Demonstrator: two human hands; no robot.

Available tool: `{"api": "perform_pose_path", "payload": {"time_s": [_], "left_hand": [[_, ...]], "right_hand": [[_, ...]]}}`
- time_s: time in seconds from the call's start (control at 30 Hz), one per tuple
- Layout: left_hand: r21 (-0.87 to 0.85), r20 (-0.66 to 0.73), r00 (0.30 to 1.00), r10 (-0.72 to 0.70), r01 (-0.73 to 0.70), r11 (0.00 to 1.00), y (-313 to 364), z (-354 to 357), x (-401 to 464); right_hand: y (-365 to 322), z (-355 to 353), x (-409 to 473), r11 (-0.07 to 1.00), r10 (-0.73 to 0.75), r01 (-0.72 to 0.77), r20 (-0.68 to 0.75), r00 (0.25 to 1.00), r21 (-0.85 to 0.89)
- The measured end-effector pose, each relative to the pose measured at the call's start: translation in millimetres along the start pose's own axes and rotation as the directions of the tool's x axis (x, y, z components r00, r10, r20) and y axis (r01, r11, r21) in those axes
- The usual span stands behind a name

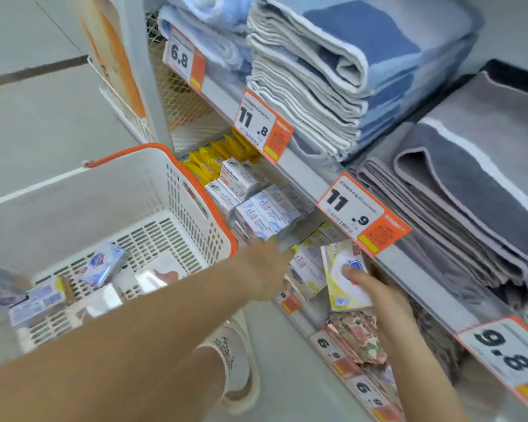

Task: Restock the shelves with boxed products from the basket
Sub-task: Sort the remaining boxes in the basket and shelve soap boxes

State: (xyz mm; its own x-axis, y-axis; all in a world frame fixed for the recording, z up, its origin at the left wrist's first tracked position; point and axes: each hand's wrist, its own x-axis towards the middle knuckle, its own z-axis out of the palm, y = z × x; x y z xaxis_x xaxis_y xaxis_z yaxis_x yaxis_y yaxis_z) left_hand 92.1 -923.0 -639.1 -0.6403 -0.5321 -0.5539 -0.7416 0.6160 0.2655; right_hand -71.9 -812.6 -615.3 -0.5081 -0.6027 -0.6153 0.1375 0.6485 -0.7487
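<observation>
- Partly done: rows of boxes (265, 214) already fill the shelf (302, 175).
- Right hand (375, 292) has its grip clasped on a yellow box (343, 277) at the shelf's front edge.
- Left hand (269, 266), grip loose, reaches toward the rows.
- Several boxes remain in the basket (110, 184).

One basket (153, 184) is seen, with about four packets (104, 264) counted inside it, though blur makes that uncertain. Two hands are counted, the left hand (264, 269) and the right hand (375, 289); one yellow box (342, 269) is held. Four large price tags (262, 124) are counted on the upper shelf edge (305, 178).
</observation>
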Motion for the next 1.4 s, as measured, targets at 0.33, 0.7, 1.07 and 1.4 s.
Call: {"api": "perform_pose_path", "payload": {"time_s": [0.33, 0.7, 1.07, 1.4], "left_hand": [[-0.309, -0.146, 0.982, -0.122, 0.072, 0.948, 25, 64, 30], [-0.39, -0.196, 0.97, -0.143, 0.056, 0.919, 27, 68, 28], [-0.201, -0.141, 0.983, -0.117, 0.087, 0.976, 31, 55, 29], [-0.078, -0.141, 0.984, -0.111, 0.101, 0.992, 36, 61, 27]], "right_hand": [[-10, 18, 56, 0.927, -0.016, 0.066, 0.137, 0.99, -0.368], [1, 34, 82, 0.623, -0.392, 0.533, 0.361, 0.846, -0.572], [-1, 37, 89, 0.816, -0.224, 0.303, 0.214, 0.951, -0.492], [8, 34, 97, 0.777, -0.279, 0.336, 0.186, 0.942, -0.532]]}}
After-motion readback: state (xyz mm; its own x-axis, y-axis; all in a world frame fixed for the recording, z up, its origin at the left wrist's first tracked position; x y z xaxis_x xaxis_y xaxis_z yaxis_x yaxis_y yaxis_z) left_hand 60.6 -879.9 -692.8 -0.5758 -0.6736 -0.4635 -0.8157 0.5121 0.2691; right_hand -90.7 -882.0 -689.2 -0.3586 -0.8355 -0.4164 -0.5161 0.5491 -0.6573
